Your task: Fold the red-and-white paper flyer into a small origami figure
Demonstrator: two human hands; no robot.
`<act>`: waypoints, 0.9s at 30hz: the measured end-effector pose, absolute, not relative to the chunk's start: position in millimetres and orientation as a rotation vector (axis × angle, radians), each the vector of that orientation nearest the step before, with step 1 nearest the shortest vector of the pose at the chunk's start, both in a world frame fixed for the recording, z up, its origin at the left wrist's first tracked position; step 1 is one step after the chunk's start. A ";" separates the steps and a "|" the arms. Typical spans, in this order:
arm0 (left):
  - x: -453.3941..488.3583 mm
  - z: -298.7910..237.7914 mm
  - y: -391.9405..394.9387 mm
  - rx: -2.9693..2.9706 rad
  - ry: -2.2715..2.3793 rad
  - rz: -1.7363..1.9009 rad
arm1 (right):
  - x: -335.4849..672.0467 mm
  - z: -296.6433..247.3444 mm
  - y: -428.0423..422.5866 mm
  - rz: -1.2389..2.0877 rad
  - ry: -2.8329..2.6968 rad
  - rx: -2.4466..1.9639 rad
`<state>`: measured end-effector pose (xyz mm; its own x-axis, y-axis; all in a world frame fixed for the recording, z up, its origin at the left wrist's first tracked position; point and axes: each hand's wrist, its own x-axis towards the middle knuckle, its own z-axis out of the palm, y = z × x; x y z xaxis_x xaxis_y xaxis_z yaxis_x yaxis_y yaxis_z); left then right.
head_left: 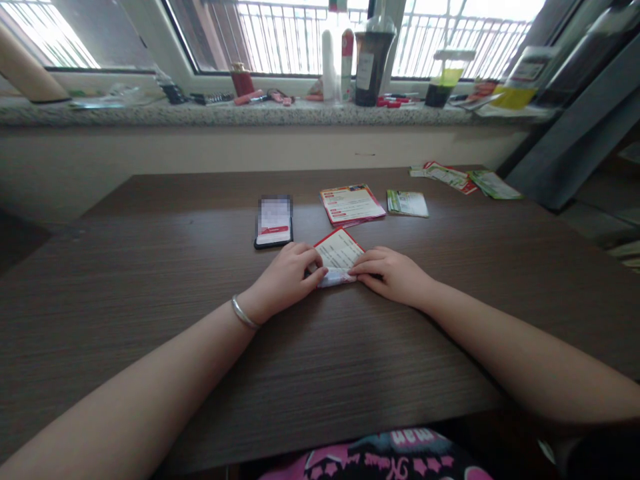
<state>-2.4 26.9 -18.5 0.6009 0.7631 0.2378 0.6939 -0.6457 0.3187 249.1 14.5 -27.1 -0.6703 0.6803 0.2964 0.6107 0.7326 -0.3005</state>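
Between my two hands lies a sheet of printed paper with a red border, turned cornerwise on the table. Its near edge is folded over, showing a pale bluish underside. My left hand pinches the left end of the fold between thumb and fingers. At the right end, my right hand has its fingertips closed on the same fold. A silver bangle circles my left wrist. Just beyond the left hand is a phone with its screen lit.
A stack of red-bordered printed sheets lies beyond the paper, with a smaller green-and-white stack to its right. More leaflets are spread at the table's far right corner. Bottles and a dark cup stand on the granite windowsill.
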 end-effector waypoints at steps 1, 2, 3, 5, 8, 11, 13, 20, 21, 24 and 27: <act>-2.3 -18.9 27.0 2.637 1.215 0.526 | 248.9 -27.8 15.3 0.256 -2.539 -0.996; -2.3 -19.5 27.1 2.644 1.218 0.523 | 248.6 -28.1 16.0 0.260 -2.534 -1.001; -2.3 -20.2 27.2 2.654 1.222 0.523 | 248.3 -28.3 16.6 0.261 -2.533 -1.008; -2.6 -21.9 27.5 2.674 1.226 0.527 | 247.4 -28.1 17.5 0.264 -2.535 -1.027; -3.0 -24.3 28.1 2.704 1.221 0.532 | 247.0 -27.3 18.6 0.279 -2.521 -1.064; -2.9 -24.9 28.3 2.721 1.221 0.527 | 248.8 -26.6 19.5 0.280 -2.508 -1.058; -2.4 -24.5 28.0 2.728 1.231 0.513 | 250.8 -26.1 19.6 0.279 -2.541 -0.994; -1.4 -24.0 26.6 2.713 1.257 0.533 | 251.8 -27.7 15.5 0.065 -2.625 -0.904; -1.6 -24.1 26.7 2.697 1.252 0.537 | 251.1 -28.3 15.1 0.029 -2.633 -0.915; -2.0 -23.8 26.8 2.662 1.239 0.531 | 249.2 -29.2 14.7 -0.051 -2.637 -0.956; -2.0 -23.2 27.0 2.664 1.248 0.520 | 248.3 -29.0 15.2 -0.091 -2.636 -0.979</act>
